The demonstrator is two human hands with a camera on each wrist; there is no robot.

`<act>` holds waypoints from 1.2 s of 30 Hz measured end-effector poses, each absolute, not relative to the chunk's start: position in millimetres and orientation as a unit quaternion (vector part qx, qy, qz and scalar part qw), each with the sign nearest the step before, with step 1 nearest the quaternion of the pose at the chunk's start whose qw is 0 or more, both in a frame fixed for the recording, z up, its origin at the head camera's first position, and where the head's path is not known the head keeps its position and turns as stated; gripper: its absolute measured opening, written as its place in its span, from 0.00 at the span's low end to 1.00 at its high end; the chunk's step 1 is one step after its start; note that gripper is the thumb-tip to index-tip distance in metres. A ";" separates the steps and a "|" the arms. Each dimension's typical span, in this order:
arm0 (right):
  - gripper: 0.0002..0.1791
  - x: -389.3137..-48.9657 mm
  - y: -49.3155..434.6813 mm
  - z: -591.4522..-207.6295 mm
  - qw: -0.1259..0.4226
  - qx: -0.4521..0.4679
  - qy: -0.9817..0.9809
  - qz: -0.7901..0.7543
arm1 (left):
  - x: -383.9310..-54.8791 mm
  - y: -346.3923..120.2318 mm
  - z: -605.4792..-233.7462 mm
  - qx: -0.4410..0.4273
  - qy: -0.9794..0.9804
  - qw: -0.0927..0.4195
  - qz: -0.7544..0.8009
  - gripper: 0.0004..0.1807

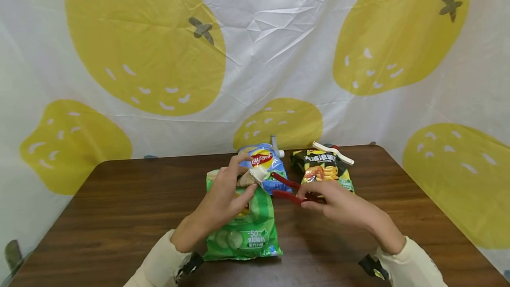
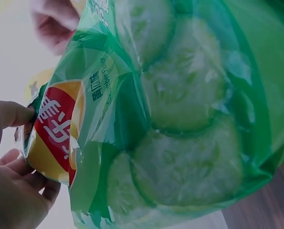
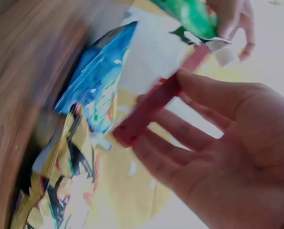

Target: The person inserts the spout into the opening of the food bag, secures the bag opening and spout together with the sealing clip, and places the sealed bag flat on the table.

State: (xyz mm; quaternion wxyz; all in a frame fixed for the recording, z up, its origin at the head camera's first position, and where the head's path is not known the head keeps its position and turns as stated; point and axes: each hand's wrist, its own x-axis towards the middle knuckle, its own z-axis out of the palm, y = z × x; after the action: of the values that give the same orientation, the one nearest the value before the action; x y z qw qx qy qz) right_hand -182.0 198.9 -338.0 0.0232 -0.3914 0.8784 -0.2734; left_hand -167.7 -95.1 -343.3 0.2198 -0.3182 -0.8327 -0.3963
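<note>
A green cucumber-flavor chip bag (image 1: 255, 220) stands at the table's middle. My left hand (image 1: 223, 194) pinches its top, which is folded or rolled into a narrow pale strip. In the left wrist view, the thumb and fingers grip the bag by its red and yellow logo (image 2: 56, 129). My right hand (image 1: 338, 200) holds a red bag clip (image 1: 286, 196) by its right end. The clip's two arms are spread apart, their tips pointing at the folded top. The right wrist view shows the red clip (image 3: 149, 112) between thumb and fingers, its far tip close to the green bag (image 3: 194, 16).
Behind the green bag lies a blue Lay's bag (image 1: 275, 174) with a grey-white clip (image 1: 275, 145) at its top. To its right, a black chip bag (image 1: 318, 169) has a white clip (image 1: 332, 152) at its top. A patterned cloth (image 1: 279, 70) hangs behind the brown table (image 1: 139, 216).
</note>
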 end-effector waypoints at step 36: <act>0.29 -153.7 155.5 -349.7 -0.114 -0.419 0.802 -0.411 | -146.8 -65.6 -359.8 -0.352 -0.818 0.174 -0.420 0.36</act>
State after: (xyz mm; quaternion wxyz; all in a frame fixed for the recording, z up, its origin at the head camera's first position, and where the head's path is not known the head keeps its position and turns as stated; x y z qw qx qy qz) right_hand -153.7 155.5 -349.7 -0.1137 -0.4187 0.8020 -0.4106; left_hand -146.8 -65.6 -359.8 0.1744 -0.3520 -0.8183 -0.4197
